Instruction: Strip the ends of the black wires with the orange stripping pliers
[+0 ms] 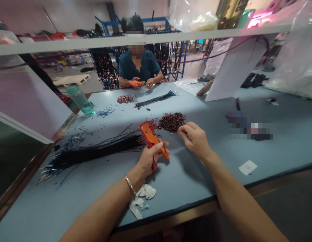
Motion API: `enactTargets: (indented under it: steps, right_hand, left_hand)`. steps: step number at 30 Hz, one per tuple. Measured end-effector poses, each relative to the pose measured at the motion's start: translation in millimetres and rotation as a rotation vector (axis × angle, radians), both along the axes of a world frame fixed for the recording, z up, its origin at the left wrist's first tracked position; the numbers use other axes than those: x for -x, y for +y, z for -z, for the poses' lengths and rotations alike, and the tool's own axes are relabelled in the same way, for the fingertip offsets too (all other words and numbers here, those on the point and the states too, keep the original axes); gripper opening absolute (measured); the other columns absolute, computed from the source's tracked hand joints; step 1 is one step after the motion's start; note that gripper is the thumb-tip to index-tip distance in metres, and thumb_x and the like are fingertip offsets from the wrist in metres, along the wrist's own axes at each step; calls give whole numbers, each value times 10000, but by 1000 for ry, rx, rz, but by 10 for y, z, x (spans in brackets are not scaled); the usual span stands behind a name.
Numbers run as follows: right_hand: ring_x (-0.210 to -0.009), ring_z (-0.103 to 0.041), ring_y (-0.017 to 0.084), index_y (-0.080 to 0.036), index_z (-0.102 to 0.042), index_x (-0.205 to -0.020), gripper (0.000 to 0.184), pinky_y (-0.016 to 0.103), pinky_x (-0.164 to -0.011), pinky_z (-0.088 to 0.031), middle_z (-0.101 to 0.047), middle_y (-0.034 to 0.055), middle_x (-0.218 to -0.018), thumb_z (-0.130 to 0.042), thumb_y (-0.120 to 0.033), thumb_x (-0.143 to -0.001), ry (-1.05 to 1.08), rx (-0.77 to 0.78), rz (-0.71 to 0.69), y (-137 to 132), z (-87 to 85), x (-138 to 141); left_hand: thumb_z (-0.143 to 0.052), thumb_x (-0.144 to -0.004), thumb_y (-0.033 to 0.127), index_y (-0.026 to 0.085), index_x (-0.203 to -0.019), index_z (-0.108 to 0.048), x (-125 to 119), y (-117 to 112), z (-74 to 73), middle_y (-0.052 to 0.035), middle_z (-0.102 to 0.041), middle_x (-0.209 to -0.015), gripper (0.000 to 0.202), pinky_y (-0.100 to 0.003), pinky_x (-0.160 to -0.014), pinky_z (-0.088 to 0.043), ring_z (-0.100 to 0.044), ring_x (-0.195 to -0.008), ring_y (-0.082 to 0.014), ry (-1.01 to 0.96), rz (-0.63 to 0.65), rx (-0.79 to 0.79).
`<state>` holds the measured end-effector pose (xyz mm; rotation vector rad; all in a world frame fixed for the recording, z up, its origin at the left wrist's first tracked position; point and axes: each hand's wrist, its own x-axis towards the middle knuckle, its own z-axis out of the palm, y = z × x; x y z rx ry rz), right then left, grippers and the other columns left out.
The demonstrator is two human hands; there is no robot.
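My left hand (pixel 154 153) is wrapped around the handles of an orange and red wire stripper (pixel 149 134), whose jaws point away from me. At the right edge of a pile of small dark, coppery pieces (pixel 171 121), the fingertips of my right hand (pixel 194 137) are pinched together. Whatever they hold, if anything, is too small to make out. A thick bundle of black wires (pixel 95 149) lies left of the stripper, its blue-tipped ends fanned toward the left and its other ends close to my left hand.
Opposite me, a person (pixel 139 67) holds another orange stripper (pixel 136 83). Before them lie a thinner wire bundle (pixel 157 99) and a coppery pile (pixel 125 98). A green bottle (pixel 80 100) stands left, crumpled tissue (pixel 145 193) near my left wrist, and a white paper (pixel 248 167) right.
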<state>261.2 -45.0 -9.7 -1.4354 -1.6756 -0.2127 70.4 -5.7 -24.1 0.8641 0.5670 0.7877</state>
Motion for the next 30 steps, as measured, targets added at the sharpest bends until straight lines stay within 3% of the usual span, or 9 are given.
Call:
enactTargets:
  steps: [3, 9, 15, 23, 26, 30]
  right_hand:
    - [-729, -556, 171, -198, -617, -777, 157, 295, -685, -441, -601, 43, -753, -502, -178, -881, 23, 4, -4, 1, 4, 12]
    - [-667, -539, 138, -198, -628, -784, 104, 262, -624, -425, -588, 19, -751, -551, -187, -851, 223, 55, -61, -20, -42, 33]
    - [-752, -563, 141, -196, -632, -773, 82, 260, -660, -450, -598, 22, -817, -579, -211, -834, 480, 87, -166, -35, -84, 92]
    - [-748, -554, 138, -193, -617, -774, 85, 262, -663, -446, -591, 23, -804, -570, -196, -845, 484, 64, -235, -69, -106, 184]
    - [-760, -561, 141, -192, -613, -774, 91, 264, -670, -453, -595, 24, -811, -564, -189, -851, 463, 67, -281, -91, -139, 214]
    - [-742, -568, 148, -196, -600, -761, 112, 276, -678, -456, -602, 25, -771, -545, -176, -857, 344, 48, -261, -112, -146, 295]
  left_hand:
    - [-742, -660, 269, 161, -882, -563, 14, -10, -11, -76, -647, -1055, 305, -321, -610, -517, -632, -652, -147, 7, 5, -38]
    - [-693, -709, 246, 177, -929, -621, 36, -28, -38, -100, -623, -1198, 242, -358, -670, -522, -656, -704, -166, -56, 129, -87]
    - [-754, -679, 249, 178, -940, -659, 57, -52, -9, -107, -537, -1358, 286, -354, -773, -527, -666, -911, -225, -7, 120, -208]
    - [-715, -751, 285, 146, -1045, -629, 80, -54, -5, -124, -699, -999, 336, -393, -769, -529, -676, -822, -236, -46, 300, -201]
    - [-713, -749, 269, 146, -1038, -625, 76, -46, -1, -116, -707, -957, 326, -399, -766, -529, -675, -799, -231, -73, 314, -182]
    - [-733, -717, 263, 150, -999, -630, 67, -49, 4, -81, -699, -834, 320, -376, -736, -533, -658, -769, -219, -57, 242, -178]
